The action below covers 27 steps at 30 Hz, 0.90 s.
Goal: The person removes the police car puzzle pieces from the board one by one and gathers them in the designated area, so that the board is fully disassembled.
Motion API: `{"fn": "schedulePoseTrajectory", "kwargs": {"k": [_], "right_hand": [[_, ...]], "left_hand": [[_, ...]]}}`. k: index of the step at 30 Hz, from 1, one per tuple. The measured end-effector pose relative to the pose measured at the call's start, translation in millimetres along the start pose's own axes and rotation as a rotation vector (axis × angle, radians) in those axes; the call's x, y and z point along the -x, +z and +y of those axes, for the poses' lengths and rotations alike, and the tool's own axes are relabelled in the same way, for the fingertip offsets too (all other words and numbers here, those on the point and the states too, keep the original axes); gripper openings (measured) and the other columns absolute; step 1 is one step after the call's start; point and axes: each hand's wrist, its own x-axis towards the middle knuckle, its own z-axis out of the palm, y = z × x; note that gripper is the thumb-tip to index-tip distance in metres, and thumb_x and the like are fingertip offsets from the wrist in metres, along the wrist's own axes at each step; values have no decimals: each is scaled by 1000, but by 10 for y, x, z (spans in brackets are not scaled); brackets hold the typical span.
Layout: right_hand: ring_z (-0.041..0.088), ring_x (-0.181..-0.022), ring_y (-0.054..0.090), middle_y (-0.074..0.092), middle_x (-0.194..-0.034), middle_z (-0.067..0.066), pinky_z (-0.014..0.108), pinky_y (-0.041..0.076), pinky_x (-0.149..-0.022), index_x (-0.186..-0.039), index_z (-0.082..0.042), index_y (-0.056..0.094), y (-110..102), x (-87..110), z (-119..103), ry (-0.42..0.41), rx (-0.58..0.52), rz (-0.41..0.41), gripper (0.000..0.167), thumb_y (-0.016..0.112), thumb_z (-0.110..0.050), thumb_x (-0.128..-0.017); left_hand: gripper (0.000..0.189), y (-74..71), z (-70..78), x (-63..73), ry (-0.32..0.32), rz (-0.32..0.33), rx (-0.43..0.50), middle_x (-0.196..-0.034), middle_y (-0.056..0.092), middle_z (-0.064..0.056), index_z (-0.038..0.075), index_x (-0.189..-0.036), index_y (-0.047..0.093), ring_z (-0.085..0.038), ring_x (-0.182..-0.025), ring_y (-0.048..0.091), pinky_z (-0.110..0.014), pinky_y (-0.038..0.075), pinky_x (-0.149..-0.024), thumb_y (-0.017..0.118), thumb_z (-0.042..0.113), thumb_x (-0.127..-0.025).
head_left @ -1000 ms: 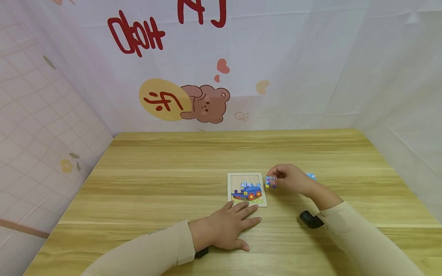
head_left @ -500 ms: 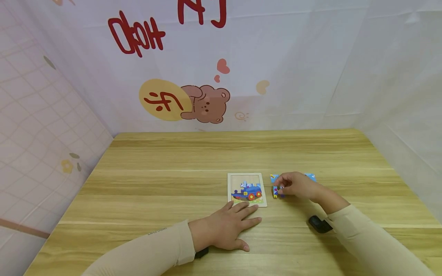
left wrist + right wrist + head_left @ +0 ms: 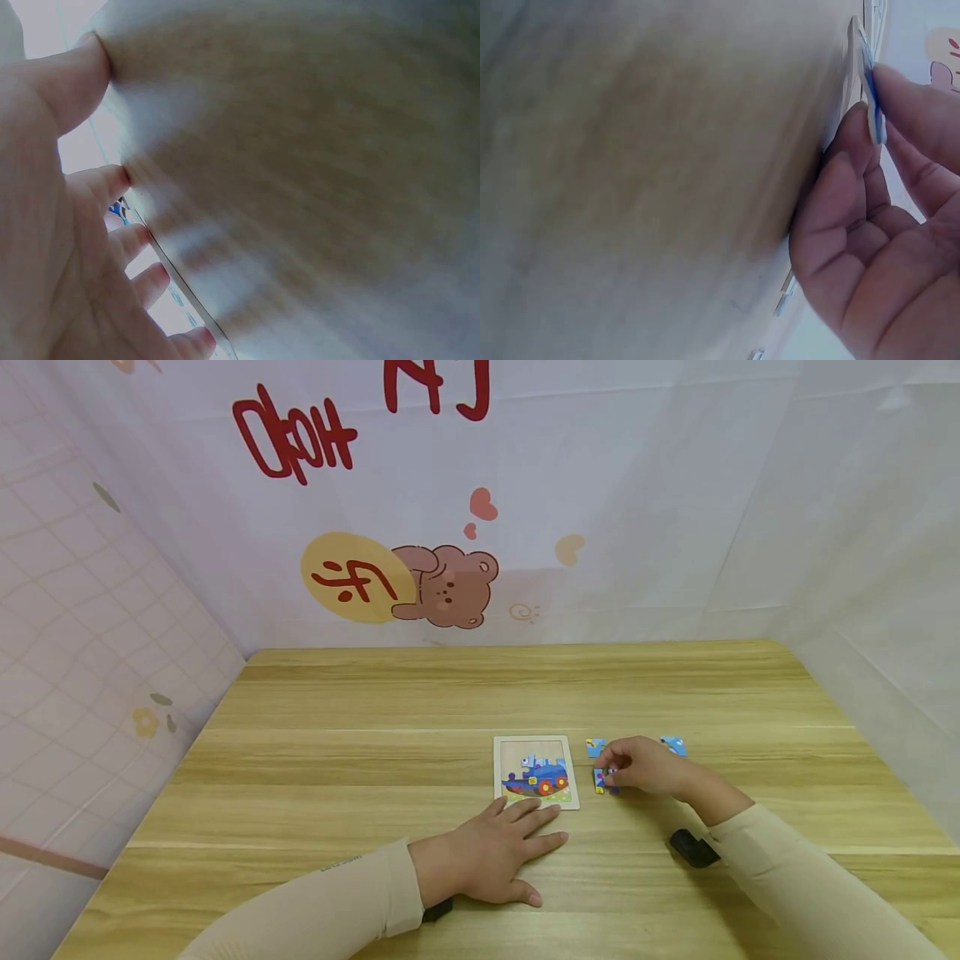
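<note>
My left hand (image 3: 498,856) lies with fingers spread on the table, its fingertips at the near edge of a wooden puzzle board (image 3: 498,770). In the board sits a partly assembled picture of a blue train (image 3: 546,775) with red wheels. Just right of the board, my right hand (image 3: 651,767) pinches a blue, purple and yellow puzzle piece (image 3: 598,781) between thumb and fingers. From the right wrist, that piece shows edge-on as a thin puzzle piece (image 3: 873,94) tilted close over the table. Part of it is hidden by the fingers.
A blue and yellow puzzle piece (image 3: 595,747) lies beyond my right fingertips. Farther right, behind the hand, is another light blue puzzle piece (image 3: 674,745). The wood-grain table (image 3: 360,735) ends at a printed white cloth (image 3: 637,510) at the back.
My right hand has moved right and slightly nearer with the pinched puzzle piece, away from the board's edge. A blue and yellow piece behind it has come into sight. The left hand stays put.
</note>
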Motion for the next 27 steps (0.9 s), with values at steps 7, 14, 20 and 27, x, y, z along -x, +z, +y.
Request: {"fn": "schedulePoseTrajectory", "kwargs": {"k": [7, 14, 20, 27], "right_hand": [[15, -74, 50, 64, -79, -1, 30, 43, -66, -96, -1, 69, 5, -1, -61, 11, 30, -1, 9, 66, -1, -87], [13, -71, 48, 63, -76, -2, 29, 41, -64, -94, -4, 71, 18, -22, -39, 5, 100, 21, 8, 67, -3, -87], [12, -72, 49, 65, -80, -2, 30, 42, -66, -92, -6, 71, 23, -12, -77, 25, 136, 31, 6, 68, -5, -87], [13, -71, 49, 64, -78, -3, 30, 41, -66, -90, -7, 71, 33, -17, -79, 40, 166, 46, 4, 69, -5, -86]], "left_hand": [[74, -6, 2, 7, -3, -1, 5, -160, 19, 4, 33, -153, 28, -20, -145, 20, -49, 31, -110, 44, 67, -90], [74, -12, 3, 10, -2, -6, 2, -160, 18, 4, 33, -153, 27, -20, -145, 20, -49, 31, -109, 44, 67, -90], [74, -10, -1, 11, 1, -3, 4, -160, 19, 4, 33, -153, 27, -20, -145, 20, -49, 31, -109, 44, 67, -90], [74, -5, -3, 15, 1, -11, 21, -161, 17, 4, 33, -153, 26, -20, -146, 19, -49, 30, -110, 44, 67, -90]]}}
